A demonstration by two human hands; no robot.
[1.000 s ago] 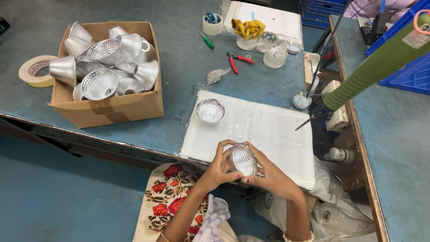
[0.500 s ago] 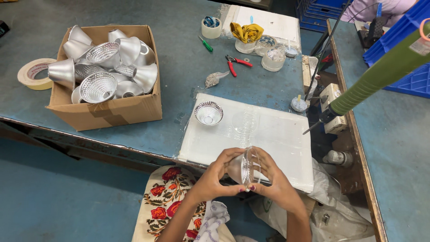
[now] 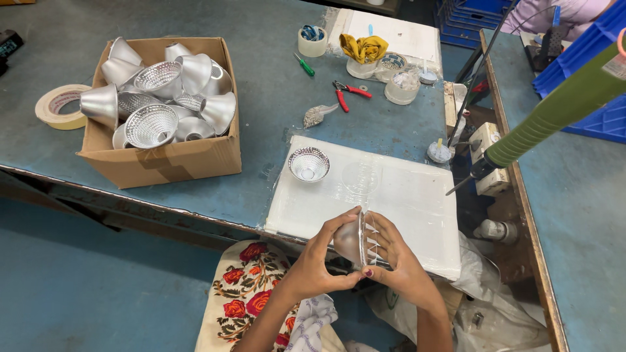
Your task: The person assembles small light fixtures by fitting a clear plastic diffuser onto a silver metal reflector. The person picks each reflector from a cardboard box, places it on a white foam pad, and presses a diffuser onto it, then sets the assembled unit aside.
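I see both hands, left hand (image 3: pixel 319 257) and right hand (image 3: pixel 394 257), wrapped around one reflector (image 3: pixel 355 240) at the white pad's (image 3: pixel 404 195) near edge; a second reflector (image 3: pixel 309 163) sits farther left.

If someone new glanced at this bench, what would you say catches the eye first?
Probably the cardboard box at the left, heaped with shiny silver reflector cones. Next, the left hand and right hand together holding one reflector at the near edge of the white board, where another small reflector sits.
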